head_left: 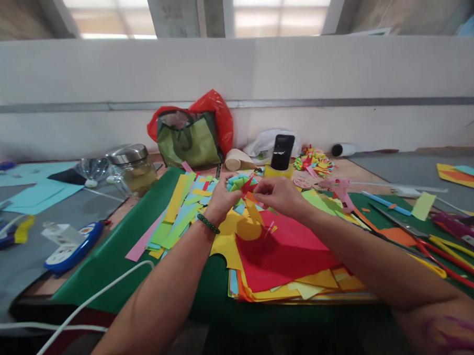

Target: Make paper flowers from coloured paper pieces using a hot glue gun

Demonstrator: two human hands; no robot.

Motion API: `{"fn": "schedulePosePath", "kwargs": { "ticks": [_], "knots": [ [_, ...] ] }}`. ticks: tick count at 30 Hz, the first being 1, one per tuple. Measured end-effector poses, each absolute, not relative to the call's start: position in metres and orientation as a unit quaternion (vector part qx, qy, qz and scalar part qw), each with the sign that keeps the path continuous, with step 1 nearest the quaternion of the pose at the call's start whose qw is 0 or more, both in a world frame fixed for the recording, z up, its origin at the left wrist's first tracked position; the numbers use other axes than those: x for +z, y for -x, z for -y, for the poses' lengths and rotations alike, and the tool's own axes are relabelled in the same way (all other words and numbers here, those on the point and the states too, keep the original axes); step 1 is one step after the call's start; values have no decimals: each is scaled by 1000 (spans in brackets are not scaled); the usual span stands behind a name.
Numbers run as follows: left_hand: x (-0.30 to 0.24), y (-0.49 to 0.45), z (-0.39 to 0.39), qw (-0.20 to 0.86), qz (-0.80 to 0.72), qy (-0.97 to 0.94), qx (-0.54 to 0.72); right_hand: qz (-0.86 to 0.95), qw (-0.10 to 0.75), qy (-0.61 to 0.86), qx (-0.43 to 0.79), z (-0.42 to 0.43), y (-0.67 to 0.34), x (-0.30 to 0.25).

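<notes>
My left hand point(223, 197), a green beaded bracelet on its wrist, is closed on a paper flower point(238, 183) of green and blue loops with pointed red pieces. Close by on the right, my right hand point(279, 195) is pinched at the flower's red and orange edge; what its fingertips hold is hidden. Below the hands hangs or lies a curled yellow paper piece point(249, 226); I cannot tell which. Under it, a large red paper sheet point(283, 251) tops a stack of coloured paper. Cut paper strips point(176, 214) lie left of my left hand.
Right of my hands lie a pink glue gun point(342, 191), scissors point(412, 230) and a purple tool point(461, 228). A phone point(283, 152) stands behind, beside finished paper flowers point(314, 161). Leftward are a glass jar point(134, 171), a blue power strip point(77, 247) and a white cable point(89, 301). A green bag point(188, 140) sits at the wall.
</notes>
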State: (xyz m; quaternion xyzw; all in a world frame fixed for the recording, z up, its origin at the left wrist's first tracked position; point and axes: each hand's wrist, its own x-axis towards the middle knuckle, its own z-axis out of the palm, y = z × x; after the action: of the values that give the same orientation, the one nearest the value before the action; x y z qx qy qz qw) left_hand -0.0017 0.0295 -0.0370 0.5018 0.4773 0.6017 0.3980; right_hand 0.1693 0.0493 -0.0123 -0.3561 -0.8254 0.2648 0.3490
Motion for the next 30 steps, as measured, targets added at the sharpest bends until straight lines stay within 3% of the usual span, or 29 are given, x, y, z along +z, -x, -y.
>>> {"fn": "schedulePosePath", "kwargs": {
  "ticks": [10, 30],
  "knots": [
    [-39, 1, -29, 370, -497, -512, 595, 849, 324, 385, 162, -45, -166, -9],
    [-33, -2, -23, 373, -477, -542, 583, 875, 164, 446, -93, -28, -164, -11]
  ]
}}
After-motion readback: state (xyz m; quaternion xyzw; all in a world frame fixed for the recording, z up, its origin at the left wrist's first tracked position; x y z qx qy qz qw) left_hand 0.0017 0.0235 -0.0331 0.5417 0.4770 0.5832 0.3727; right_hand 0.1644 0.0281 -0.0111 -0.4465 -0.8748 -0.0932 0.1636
